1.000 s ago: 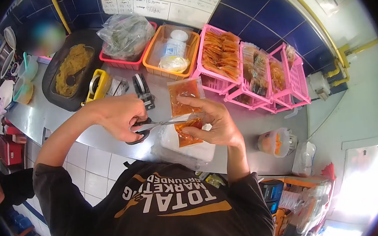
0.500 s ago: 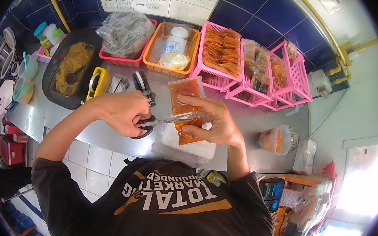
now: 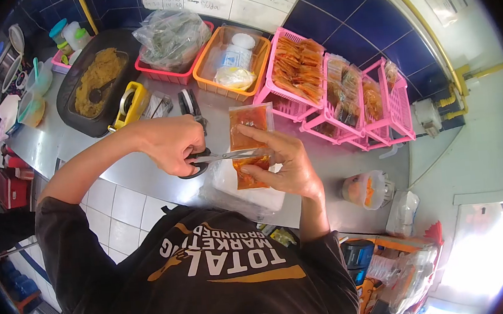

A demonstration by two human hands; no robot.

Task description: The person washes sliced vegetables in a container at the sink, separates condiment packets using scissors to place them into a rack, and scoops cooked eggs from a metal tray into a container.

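My left hand (image 3: pixel 175 146) is closed round the black handles of a pair of scissors (image 3: pixel 228 156). The blades lie across a strip of clear plastic sachets (image 3: pixel 246 119) filled with orange-red sauce, at the band between the upper and lower sachet. From the other side, my right hand (image 3: pixel 284 160) pinches the strip, fingers on the upper sachet and thumb on the lower one. The blade tips end by the right fingers. Beneath the strip, a white stack in clear plastic (image 3: pixel 266 198) lies on the steel counter (image 3: pixel 319 193), partly hidden.
Pink racks (image 3: pixel 298 109) with filled sachets stand at the back right. An orange basket (image 3: pixel 201 81), a red basket (image 3: pixel 189 76) and a black tray of yellowish food (image 3: pixel 72 127) line the back. A yellow tape dispenser (image 3: pixel 134 98) and a plastic tub (image 3: pixel 360 191) also stand there.
The scissor handles have drawn closer together and the blades look more closed. Both hands and the strip stay nearly in place; the whole view has shifted slightly.
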